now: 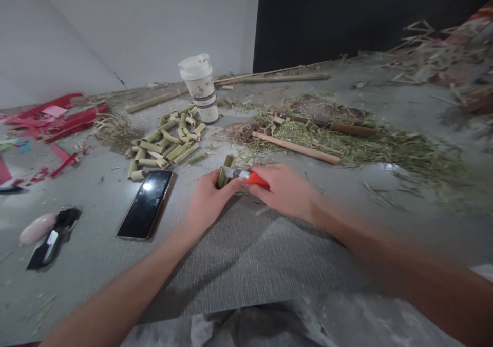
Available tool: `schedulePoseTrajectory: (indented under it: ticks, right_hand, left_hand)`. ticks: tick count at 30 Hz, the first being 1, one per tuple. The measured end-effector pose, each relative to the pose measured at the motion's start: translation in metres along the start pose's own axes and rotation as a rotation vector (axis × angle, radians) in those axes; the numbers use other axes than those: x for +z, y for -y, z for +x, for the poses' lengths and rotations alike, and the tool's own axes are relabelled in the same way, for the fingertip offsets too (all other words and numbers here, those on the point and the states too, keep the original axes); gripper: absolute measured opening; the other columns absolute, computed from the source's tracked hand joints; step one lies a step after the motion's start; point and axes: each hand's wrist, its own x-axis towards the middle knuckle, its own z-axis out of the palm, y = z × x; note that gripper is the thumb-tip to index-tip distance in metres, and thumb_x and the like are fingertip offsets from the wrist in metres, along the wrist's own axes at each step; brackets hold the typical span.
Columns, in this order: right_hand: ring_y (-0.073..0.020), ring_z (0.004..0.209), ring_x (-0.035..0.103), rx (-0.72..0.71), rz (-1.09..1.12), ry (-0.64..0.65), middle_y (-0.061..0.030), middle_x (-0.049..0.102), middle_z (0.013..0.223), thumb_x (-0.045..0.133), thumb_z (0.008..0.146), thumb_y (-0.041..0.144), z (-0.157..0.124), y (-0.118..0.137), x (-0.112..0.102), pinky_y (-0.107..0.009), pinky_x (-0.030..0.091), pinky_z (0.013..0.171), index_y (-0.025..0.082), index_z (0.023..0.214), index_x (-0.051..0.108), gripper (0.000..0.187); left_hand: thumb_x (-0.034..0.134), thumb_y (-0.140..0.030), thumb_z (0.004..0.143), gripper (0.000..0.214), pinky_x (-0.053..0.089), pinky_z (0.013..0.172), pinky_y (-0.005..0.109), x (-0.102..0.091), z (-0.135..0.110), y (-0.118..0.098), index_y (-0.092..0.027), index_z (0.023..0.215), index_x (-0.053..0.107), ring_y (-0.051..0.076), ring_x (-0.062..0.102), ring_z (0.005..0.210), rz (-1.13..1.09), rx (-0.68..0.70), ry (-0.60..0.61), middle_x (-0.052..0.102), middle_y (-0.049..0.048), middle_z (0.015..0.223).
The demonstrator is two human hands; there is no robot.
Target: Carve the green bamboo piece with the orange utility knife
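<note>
My left hand is closed round a short green bamboo piece, held upright on the grey mat. My right hand grips a knife with a red handle. Its metal blade rests against the side of the bamboo piece. Both hands meet at the middle of the floor, just past the mat's far edge.
A pile of cut bamboo pieces lies at the back left, beside a paper cup. A phone lies left of my hands. Shavings and sticks spread to the right. Red scraps and small items sit far left.
</note>
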Motion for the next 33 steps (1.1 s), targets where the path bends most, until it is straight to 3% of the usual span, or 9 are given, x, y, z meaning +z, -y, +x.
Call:
schedulePoseTrajectory:
  ticks: [3, 5, 11, 13, 18, 20, 27, 30, 33]
  right_hand:
    - [-0.0234, 0.082, 0.064, -0.011, -0.005, 0.033, -0.0076, 0.076, 0.091, 0.052, 0.111, 0.050, 0.002, -0.002, 0.004, -0.033, 0.034, 0.067, 0.023, 0.100, 0.067, 0.033]
    - [-0.0233, 0.081, 0.064, -0.018, -0.006, 0.049, -0.0064, 0.075, 0.087, 0.053, 0.110, 0.051, 0.002, -0.004, 0.005, -0.033, 0.034, 0.066, 0.023, 0.099, 0.067, 0.033]
    - [-0.0246, 0.086, 0.067, -0.016, 0.020, 0.004, -0.0080, 0.077, 0.096, 0.054, 0.110, 0.050, 0.000, -0.002, -0.001, -0.034, 0.038, 0.072, 0.023, 0.111, 0.069, 0.031]
    - [-0.0248, 0.088, 0.068, -0.014, 0.025, -0.006, -0.0084, 0.077, 0.098, 0.053, 0.111, 0.050, -0.001, -0.001, -0.002, -0.034, 0.038, 0.072, 0.023, 0.112, 0.069, 0.031]
    - [-0.0250, 0.088, 0.066, -0.001, 0.013, 0.039, -0.0087, 0.078, 0.098, 0.049, 0.112, 0.054, 0.000, -0.001, 0.002, -0.034, 0.037, 0.071, 0.023, 0.104, 0.067, 0.037]
    - [-0.0249, 0.088, 0.066, -0.004, 0.006, 0.050, -0.0086, 0.078, 0.098, 0.050, 0.112, 0.054, 0.001, -0.003, 0.003, -0.033, 0.037, 0.070, 0.023, 0.104, 0.068, 0.037]
    - [-0.0260, 0.091, 0.070, 0.014, -0.016, 0.021, -0.0099, 0.079, 0.103, 0.052, 0.111, 0.051, -0.001, 0.002, -0.005, -0.033, 0.040, 0.073, 0.022, 0.120, 0.070, 0.036]
    - [-0.0268, 0.092, 0.070, 0.006, -0.010, 0.008, -0.0104, 0.079, 0.104, 0.051, 0.111, 0.052, -0.002, 0.003, -0.004, -0.034, 0.041, 0.074, 0.021, 0.121, 0.071, 0.038]
    - [-0.0269, 0.092, 0.070, -0.006, -0.019, 0.026, -0.0094, 0.079, 0.100, 0.050, 0.112, 0.053, -0.001, 0.000, 0.000, -0.034, 0.041, 0.074, 0.022, 0.117, 0.071, 0.038]
  left_hand:
    - [0.079, -0.044, 0.088, 0.028, 0.036, 0.061, 0.028, 0.000, 0.002, -0.002, -0.022, 0.090, 0.061, 0.014, 0.047, 0.065, -0.010, 0.058, -0.021, 0.054, -0.0048, 0.070]
    - [0.080, -0.040, 0.086, 0.028, 0.038, 0.063, 0.027, 0.000, 0.003, -0.002, -0.023, 0.099, 0.062, 0.014, 0.049, 0.067, -0.049, 0.063, -0.011, 0.055, -0.0051, 0.073]
    - [0.077, -0.061, 0.088, 0.050, 0.026, 0.052, 0.028, 0.002, 0.000, 0.005, -0.024, 0.073, 0.047, 0.012, 0.037, 0.055, -0.158, -0.084, 0.050, 0.042, -0.0064, 0.059]
    - [0.076, -0.063, 0.088, 0.053, 0.025, 0.052, 0.029, 0.002, -0.001, 0.003, -0.024, 0.070, 0.044, 0.012, 0.034, 0.055, -0.121, -0.073, 0.033, 0.039, -0.0067, 0.059]
    - [0.078, -0.043, 0.089, 0.026, 0.037, 0.062, 0.028, -0.001, 0.000, -0.007, -0.022, 0.091, 0.061, 0.014, 0.048, 0.067, -0.032, 0.068, -0.023, 0.052, -0.0048, 0.072]
    - [0.079, -0.040, 0.088, 0.026, 0.038, 0.063, 0.028, -0.001, 0.000, -0.007, -0.023, 0.099, 0.063, 0.014, 0.048, 0.068, -0.052, 0.078, -0.029, 0.053, -0.0053, 0.072]
    - [0.072, -0.065, 0.091, 0.055, 0.024, 0.051, 0.028, 0.007, -0.003, 0.004, -0.024, 0.070, 0.042, 0.011, 0.033, 0.053, -0.188, -0.071, 0.065, 0.039, -0.0065, 0.057]
    - [0.073, -0.059, 0.092, 0.050, 0.025, 0.053, 0.028, 0.006, -0.003, 0.002, -0.023, 0.070, 0.046, 0.011, 0.035, 0.056, -0.110, -0.020, 0.026, 0.044, -0.0053, 0.060]
    - [0.077, -0.044, 0.090, 0.029, 0.034, 0.060, 0.027, 0.004, -0.001, -0.001, -0.021, 0.086, 0.060, 0.012, 0.045, 0.065, -0.090, 0.053, -0.021, 0.052, -0.0042, 0.071]
